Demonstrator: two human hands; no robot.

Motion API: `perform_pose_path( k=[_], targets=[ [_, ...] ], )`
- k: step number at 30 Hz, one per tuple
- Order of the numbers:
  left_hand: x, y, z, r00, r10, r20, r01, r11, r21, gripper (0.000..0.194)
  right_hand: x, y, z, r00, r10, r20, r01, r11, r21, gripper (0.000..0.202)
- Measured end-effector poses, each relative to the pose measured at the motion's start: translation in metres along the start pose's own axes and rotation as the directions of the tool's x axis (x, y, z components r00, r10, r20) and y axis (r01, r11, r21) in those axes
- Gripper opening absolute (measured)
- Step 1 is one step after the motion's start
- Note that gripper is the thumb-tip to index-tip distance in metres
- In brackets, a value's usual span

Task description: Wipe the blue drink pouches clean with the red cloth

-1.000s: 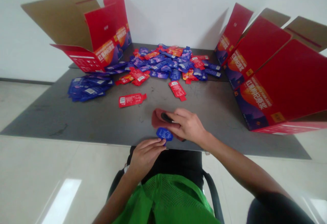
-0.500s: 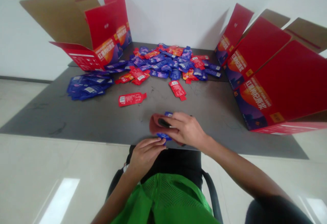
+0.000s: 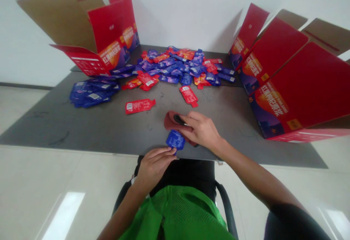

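Observation:
Near the table's front edge lies a blue pouch (image 3: 175,139), its narrow end under the fingertips of my left hand (image 3: 155,165), which are pressed together on it. My right hand (image 3: 201,130) is closed round a reddish-brown cloth (image 3: 170,120) and a small black object (image 3: 178,119), whose kind I cannot make out. The cloth rests over the far part of the blue pouch and hides it. Beyond my hands, one red pouch (image 3: 140,106) lies flat to the left and another red pouch (image 3: 188,96) lies farther back.
A pile of blue and red pouches (image 3: 172,65) covers the table's back middle. Blue pouches (image 3: 94,93) are stacked at the left, beside an open red carton (image 3: 109,35). More open red cartons (image 3: 298,86) stand along the right of the grey table (image 3: 131,134).
My right hand and the cloth have moved away from me, uncovering more of the blue pouch. My left hand has stayed at the pouch's narrow end.

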State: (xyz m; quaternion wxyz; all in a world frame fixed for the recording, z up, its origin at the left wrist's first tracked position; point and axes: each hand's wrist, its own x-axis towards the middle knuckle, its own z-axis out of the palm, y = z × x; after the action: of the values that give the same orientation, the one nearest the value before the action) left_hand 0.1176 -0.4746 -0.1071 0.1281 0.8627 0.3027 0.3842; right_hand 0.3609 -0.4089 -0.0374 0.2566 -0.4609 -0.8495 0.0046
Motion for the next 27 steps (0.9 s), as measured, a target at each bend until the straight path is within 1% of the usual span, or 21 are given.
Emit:
perform_pose_path(
  k=[2, 3, 4, 5, 7, 9, 10, 12, 14, 15, 17, 20, 23, 25, 27],
  targets=[
    [-0.001, 0.000, 0.000, 1.000, -0.011, -0.020, 0.012, 1.000, 0.024, 0.016, -0.015, -0.023, 0.003, 0.993, -0.092, 0.075, 0.087, 0.994, 0.059, 0.038],
    [-0.001, -0.001, 0.000, 1.000, -0.017, -0.024, 0.018, 0.999, 0.036, 0.015, -0.020, -0.030, 0.006, 0.986, -0.123, 0.116, 0.113, 0.990, 0.086, 0.036],
    [-0.001, -0.001, -0.001, 1.000, -0.020, -0.018, 0.021, 0.999, 0.041, 0.015, -0.023, -0.032, 0.010, 0.981, -0.131, 0.145, 0.117, 0.988, 0.105, 0.036],
    [-0.001, -0.001, -0.001, 1.000, -0.019, -0.004, 0.019, 0.999, 0.039, 0.016, -0.022, -0.030, 0.014, 0.980, -0.115, 0.160, 0.098, 0.989, 0.110, 0.036],
    [-0.001, -0.002, -0.001, 0.999, -0.006, 0.033, 0.006, 1.000, 0.018, 0.017, -0.013, -0.011, 0.020, 0.988, -0.025, 0.154, 0.014, 0.997, 0.071, 0.038],
    [0.000, -0.002, -0.002, 0.999, 0.004, 0.047, -0.005, 1.000, 0.008, 0.018, 0.001, 0.016, 0.020, 0.989, 0.079, 0.128, -0.077, 0.997, -0.022, 0.039],
    [0.000, -0.002, -0.003, 0.999, 0.005, 0.048, -0.006, 1.000, 0.012, 0.018, 0.008, 0.030, 0.017, 0.987, 0.112, 0.116, -0.104, 0.992, -0.076, 0.039],
    [0.003, 0.000, -0.007, 0.998, 0.012, 0.063, -0.014, 0.999, 0.030, 0.018, 0.017, 0.052, 0.009, 0.988, 0.136, 0.073, -0.123, 0.980, -0.157, 0.037],
    [0.008, 0.004, -0.011, 0.995, 0.012, 0.100, -0.016, 0.999, 0.047, 0.018, 0.015, 0.062, -0.002, 0.987, 0.159, -0.019, -0.160, 0.970, -0.181, 0.037],
    [0.011, 0.006, -0.012, 0.993, 0.000, 0.119, -0.007, 0.998, 0.058, 0.017, 0.012, 0.064, -0.007, 0.980, 0.181, -0.080, -0.192, 0.967, -0.166, 0.038],
    [0.018, 0.010, -0.012, 0.991, -0.051, 0.127, 0.038, 0.994, 0.099, 0.022, 0.002, 0.064, -0.014, 0.951, 0.233, -0.205, -0.256, 0.962, -0.097, 0.037],
    [0.030, 0.016, -0.003, 0.981, -0.170, 0.091, 0.150, 0.970, 0.192, 0.040, -0.010, 0.066, -0.019, 0.907, 0.268, -0.326, -0.283, 0.959, 0.000, 0.034],
    [0.038, 0.019, 0.010, 0.958, -0.268, 0.098, 0.234, 0.935, 0.268, 0.060, -0.013, 0.074, -0.020, 0.878, 0.300, -0.373, -0.302, 0.952, 0.055, 0.033],
    [0.042, 0.019, 0.016, 0.950, -0.290, 0.115, 0.243, 0.919, 0.310, 0.068, -0.012, 0.080, -0.020, 0.868, 0.316, -0.383, -0.305, 0.948, 0.092, 0.032],
    [0.045, 0.018, 0.017, 0.952, -0.281, 0.125, 0.224, 0.911, 0.347, 0.069, -0.011, 0.083, -0.020, 0.862, 0.327, -0.387, -0.302, 0.945, 0.127, 0.031]
  ],
)
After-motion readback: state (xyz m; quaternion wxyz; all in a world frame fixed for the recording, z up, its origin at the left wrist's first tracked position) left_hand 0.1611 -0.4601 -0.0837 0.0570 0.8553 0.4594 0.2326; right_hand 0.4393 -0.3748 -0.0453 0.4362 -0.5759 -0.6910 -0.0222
